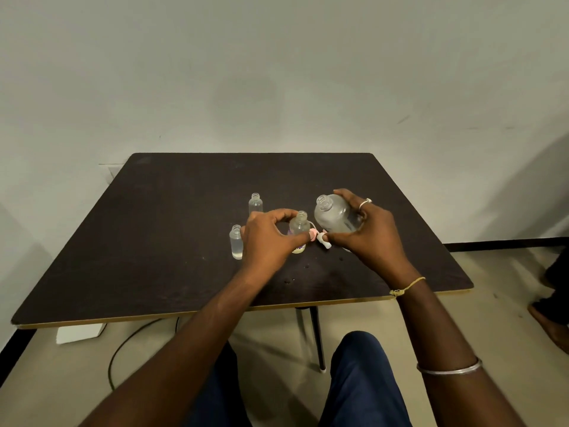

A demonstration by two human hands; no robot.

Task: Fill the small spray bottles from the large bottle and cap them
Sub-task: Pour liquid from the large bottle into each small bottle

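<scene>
My right hand (369, 235) grips the large clear bottle (334, 215), uncapped and tilted with its mouth toward the left. My left hand (268, 238) holds a small open bottle with a purple label (299, 226), standing on the dark table (172, 241) just left of the large bottle's mouth. Two more small clear bottles stand uncapped: one at the back (256, 204) and one to the left of my left hand (236, 241), which holds liquid. Pink and white spray caps (320, 239) lie on the table between my hands.
Small drops of liquid (292, 280) dot the table in front of my hands. A white box (80, 332) and a black cable (123, 343) lie on the floor under the table's front left. Another person's feet (554, 303) are at the right edge.
</scene>
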